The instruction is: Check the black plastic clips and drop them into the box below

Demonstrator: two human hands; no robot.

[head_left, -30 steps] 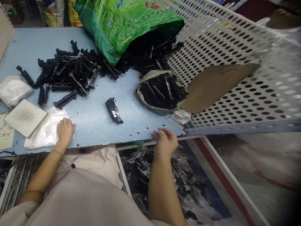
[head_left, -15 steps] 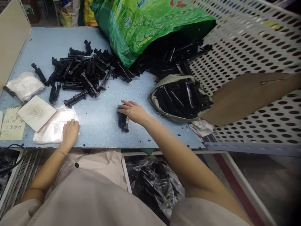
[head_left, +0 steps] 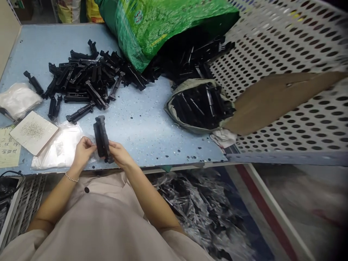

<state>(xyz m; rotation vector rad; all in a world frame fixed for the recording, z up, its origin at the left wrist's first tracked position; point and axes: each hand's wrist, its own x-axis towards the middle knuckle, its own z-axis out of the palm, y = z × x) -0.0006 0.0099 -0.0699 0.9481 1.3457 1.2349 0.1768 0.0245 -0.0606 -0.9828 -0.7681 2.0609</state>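
Near the table's front edge, my right hand [head_left: 119, 153] grips a black plastic part [head_left: 101, 139] and holds it upright. Just to its left, my left hand [head_left: 85, 150] pinches a clear plastic bag [head_left: 92, 139], whose edge shows beside the black part. A stack of clear bags [head_left: 62, 146] lies left of my left hand, partly under a white square tile [head_left: 34, 132] with small specks on it. A pile of black parts [head_left: 84, 78] lies farther back on the blue table [head_left: 136, 134].
A green sack [head_left: 163, 27] spills black parts at the back. Right of centre stands a cloth sack [head_left: 174, 119] of black parts, beside a perforated white panel [head_left: 288, 127] and brown cardboard [head_left: 266, 101]. Plastic-wrapped parts [head_left: 206, 210] lie below the table edge.
My right hand has lifted the black part and brought it left, beside my left hand. My left hand has come off the bag stack with a clear bag. The view has shifted slightly.
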